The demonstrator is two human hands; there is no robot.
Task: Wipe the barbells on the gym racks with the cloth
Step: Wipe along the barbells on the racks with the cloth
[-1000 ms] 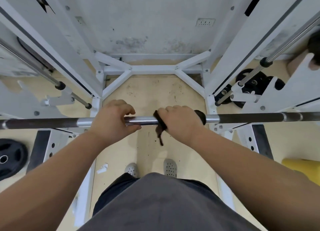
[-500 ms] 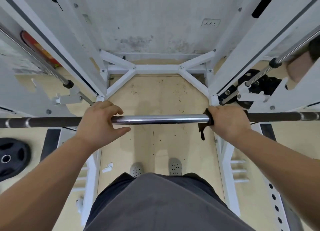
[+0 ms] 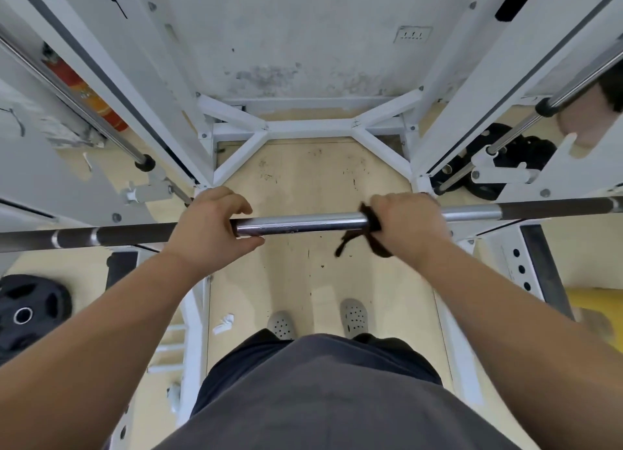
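- Barbell (image 3: 300, 225) lies level across the rack (image 3: 310, 125), close before the person's waist.
- Left hand (image 3: 210, 227) curls round it, probably steadying it against rolling.
- Right hand (image 3: 408, 225) clamps the cloth (image 3: 371, 223) round it, fingers closed, so the cloth rubs all round; a tail hangs loose.

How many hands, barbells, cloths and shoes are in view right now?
Hands: 2, left hand, right hand
Barbells: 1, barbell
Cloths: 1, cloth
Shoes: 2, left shoe, right shoe
Total: 6
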